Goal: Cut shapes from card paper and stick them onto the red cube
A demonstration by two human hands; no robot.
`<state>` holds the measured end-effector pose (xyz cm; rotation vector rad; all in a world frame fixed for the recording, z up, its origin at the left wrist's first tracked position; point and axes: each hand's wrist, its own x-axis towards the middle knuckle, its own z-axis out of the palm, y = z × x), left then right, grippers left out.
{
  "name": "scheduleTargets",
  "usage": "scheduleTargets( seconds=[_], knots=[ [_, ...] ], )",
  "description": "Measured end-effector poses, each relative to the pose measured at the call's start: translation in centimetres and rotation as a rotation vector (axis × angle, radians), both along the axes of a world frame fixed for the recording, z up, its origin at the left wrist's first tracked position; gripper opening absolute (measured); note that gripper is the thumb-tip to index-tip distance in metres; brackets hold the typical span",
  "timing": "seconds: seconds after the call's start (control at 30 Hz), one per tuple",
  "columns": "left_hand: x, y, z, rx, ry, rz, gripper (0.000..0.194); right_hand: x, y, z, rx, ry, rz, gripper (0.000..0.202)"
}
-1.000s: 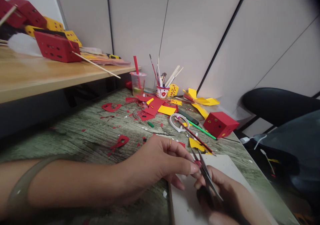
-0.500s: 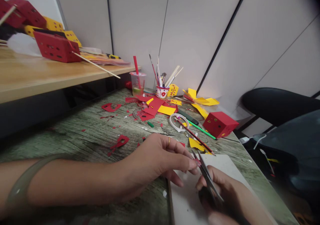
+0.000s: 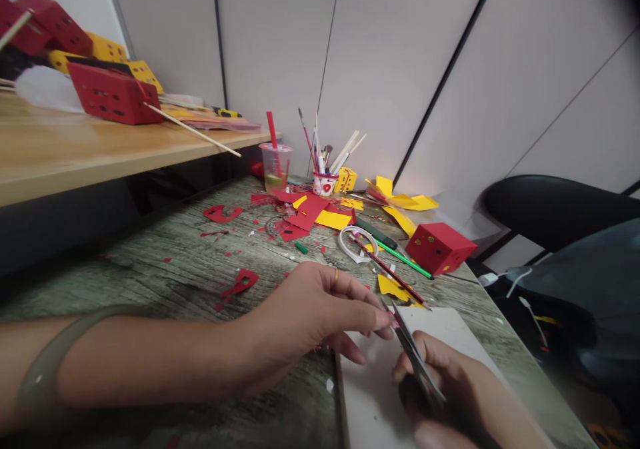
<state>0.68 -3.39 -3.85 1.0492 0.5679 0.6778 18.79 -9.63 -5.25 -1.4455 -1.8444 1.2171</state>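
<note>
My left hand (image 3: 320, 312) pinches a tiny red piece of paper (image 3: 395, 320) between thumb and fingers. A ring and a greenish bangle (image 3: 55, 356) are on that hand and wrist. My right hand (image 3: 450, 382) is closed around the dark handles of a pair of scissors (image 3: 415, 356). The blades point up and away, slightly parted, with the red piece at them. Below both hands lies a white board (image 3: 370, 396). The lower part of my right hand is dim and partly cut off by the frame.
Red and yellow paper scraps (image 3: 313, 210), a tape roll (image 3: 358, 244), a pencil (image 3: 393, 272) and a red paper box (image 3: 441, 248) lie beyond the hands. A drink cup (image 3: 275, 169) and brush pot (image 3: 325, 184) stand behind. More boxes (image 3: 115, 92) sit on a raised shelf (image 3: 100, 149).
My left hand has shifted slightly left and up. The scissors have moved only a little, and their blades still meet the red piece.
</note>
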Motion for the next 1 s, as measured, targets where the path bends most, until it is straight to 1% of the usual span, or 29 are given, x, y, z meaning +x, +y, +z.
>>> scheduleTargets(
  seconds=[0.1,0.23,0.4,0.6,0.8,0.9,1.0],
  knots=[
    [0.0,0.0,0.1,-0.009,0.004,0.006,0.001,0.1,0.2,0.0,-0.027,-0.015,0.036,0.038],
    [0.1,0.0,0.2,-0.01,0.021,0.008,0.002,0.1,0.3,0.0,-0.025,-0.021,0.029,0.034],
    [0.2,0.1,0.2,-0.012,0.019,0.015,0.002,0.3,0.2,-0.1,-0.052,0.015,0.033,0.036],
    [0.2,-0.1,-0.1,-0.006,0.015,0.003,0.005,0.6,0.3,-0.3,-0.066,0.017,0.043,0.033],
    [0.2,-0.3,-0.4,-0.002,-0.008,-0.026,0.005,0.4,0.1,-0.8,-0.122,0.069,-0.002,0.031],
    [0.2,-0.4,-0.4,0.0,0.008,-0.024,0.002,0.3,0.1,-1.1,-0.167,0.044,-0.064,0.026],
    [0.2,-0.4,-0.3,0.003,0.01,-0.03,0.001,0.2,0.2,-1.0,-0.168,0.065,-0.055,0.027]
  ],
)
